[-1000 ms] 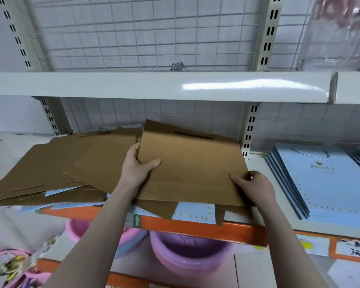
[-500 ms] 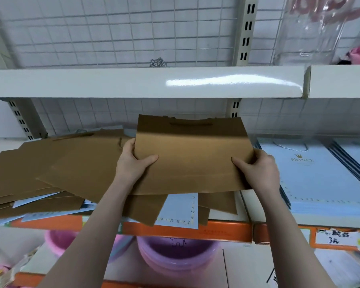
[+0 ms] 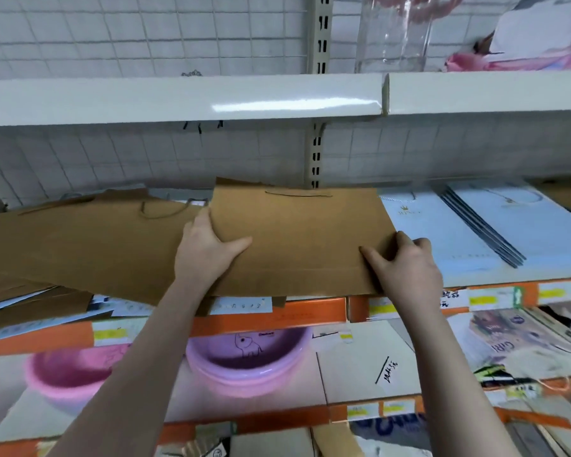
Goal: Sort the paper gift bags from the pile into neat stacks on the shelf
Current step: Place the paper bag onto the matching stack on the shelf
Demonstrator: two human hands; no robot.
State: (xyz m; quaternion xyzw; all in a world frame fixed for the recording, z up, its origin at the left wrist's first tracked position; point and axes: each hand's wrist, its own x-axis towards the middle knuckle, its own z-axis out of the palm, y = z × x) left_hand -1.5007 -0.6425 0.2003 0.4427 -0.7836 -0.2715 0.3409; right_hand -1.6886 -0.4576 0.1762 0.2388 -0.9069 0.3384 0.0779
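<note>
A flat brown paper gift bag (image 3: 297,239) is held level over the middle shelf's front edge. My left hand (image 3: 208,249) grips its left edge, thumb on top. My right hand (image 3: 406,262) pinches its lower right corner. To the left lies a loose pile of brown bags (image 3: 80,245) with light blue bags poking out beneath. To the right sit two neat stacks of light blue bags, the nearer stack (image 3: 442,239) partly covered by the held bag and the farther stack (image 3: 515,219) beside it.
The upper white shelf (image 3: 178,100) hangs low above the bags, with an upright post (image 3: 315,153) behind. An orange price rail (image 3: 310,311) fronts the middle shelf. Below stand a pink basin (image 3: 70,374), a purple basin (image 3: 248,361) and flat boxes (image 3: 360,364).
Both hands have carried the brown bag to the right, off the pile, until its right edge overlaps the nearer light blue stack. The camera has panned right as well.
</note>
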